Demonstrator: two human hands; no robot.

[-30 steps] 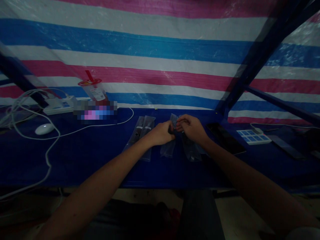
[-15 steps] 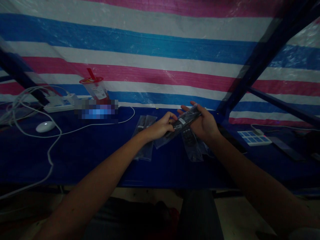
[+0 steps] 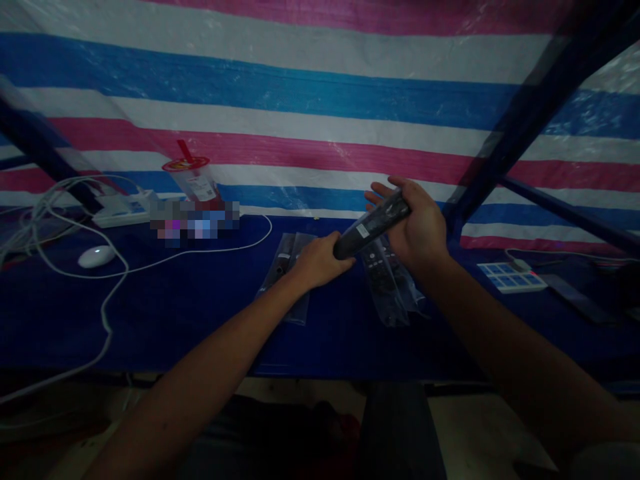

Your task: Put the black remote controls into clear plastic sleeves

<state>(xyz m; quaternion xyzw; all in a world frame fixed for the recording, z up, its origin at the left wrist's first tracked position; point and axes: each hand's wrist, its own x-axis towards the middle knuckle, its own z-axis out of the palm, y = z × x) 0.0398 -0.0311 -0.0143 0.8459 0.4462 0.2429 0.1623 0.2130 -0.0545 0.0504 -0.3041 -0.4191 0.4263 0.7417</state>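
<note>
While my right hand (image 3: 420, 230) cradles the remote (image 3: 373, 225) above the bench (image 3: 200, 300) at frame centre, my left hand (image 3: 317, 260) grips its lower end; unbagging step, next needs a steady pull.

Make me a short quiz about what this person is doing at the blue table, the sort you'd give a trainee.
1. True or false: both hands grip the same remote control.
2. Which hand holds its lower end? A) left hand B) right hand
3. What lies on the blue table under the raised remote?

Key:
1. True; it is held tilted above the table.
2. A; the right hand holds the upper end.
3. Bagged remotes in clear plastic; more bags lie beside the left hand. A white mouse sits far left.
</note>
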